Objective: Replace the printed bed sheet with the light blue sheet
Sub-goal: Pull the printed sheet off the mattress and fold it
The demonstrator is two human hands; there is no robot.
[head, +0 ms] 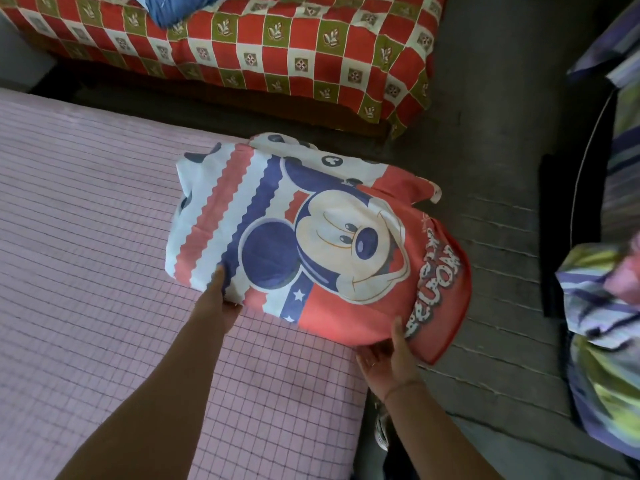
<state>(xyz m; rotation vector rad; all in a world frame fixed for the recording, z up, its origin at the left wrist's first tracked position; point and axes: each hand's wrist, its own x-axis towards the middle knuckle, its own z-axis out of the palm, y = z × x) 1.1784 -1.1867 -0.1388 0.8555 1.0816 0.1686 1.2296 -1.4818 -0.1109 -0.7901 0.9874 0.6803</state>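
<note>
Left hand (221,303) and right hand (386,355) pinch the folded printed sheet (311,237), thumbs on top, over the stripped mattress (104,237); next, seemingly, setting it aside for the blue cloth (166,8), upper left.

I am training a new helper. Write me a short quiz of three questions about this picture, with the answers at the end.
1. True or false: the mattress is already covered with a light blue sheet.
2. How do the left hand and the right hand meet the folded printed sheet?
A. Both grip its near edge, thumbs on top.
B. Only the left hand touches it.
C. Neither hand touches it.
3. One word: what colour is the cloth lying on the far bed?

Key: 1 false, its pink checked surface is bare; 2 A; 3 blue.
</note>
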